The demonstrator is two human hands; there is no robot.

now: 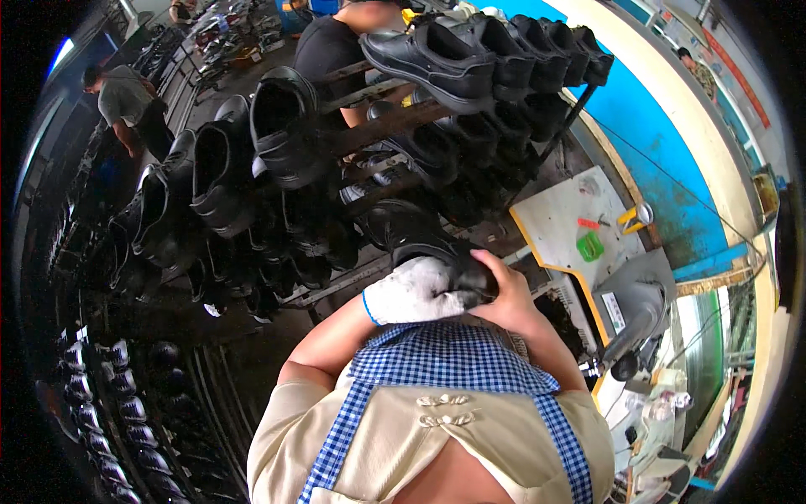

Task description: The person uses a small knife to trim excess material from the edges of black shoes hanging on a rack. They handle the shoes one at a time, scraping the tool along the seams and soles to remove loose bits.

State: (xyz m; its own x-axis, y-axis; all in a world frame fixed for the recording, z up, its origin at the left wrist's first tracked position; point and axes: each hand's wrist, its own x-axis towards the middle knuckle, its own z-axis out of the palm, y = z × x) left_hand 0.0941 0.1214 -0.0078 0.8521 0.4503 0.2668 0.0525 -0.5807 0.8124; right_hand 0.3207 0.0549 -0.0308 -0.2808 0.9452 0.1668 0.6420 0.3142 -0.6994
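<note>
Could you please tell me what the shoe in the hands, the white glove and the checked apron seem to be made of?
Shoe: probably leather or a synthetic look-alike; black, with a faint sheen.
Glove: apparently knitted or woven fabric; matte and wrinkled, with a blue-edged cuff.
Apron: likely woven cloth; matte blue-and-white check falling in soft folds, fibre unclear.

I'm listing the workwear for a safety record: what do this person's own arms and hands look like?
The left hand wears a whitish fabric work glove with grey smudges and a thin blue cuff edge; the right hand is ungloved. Short beige fabric sleeves leave the forearms uncovered, with no watch or cable visible.
</note>
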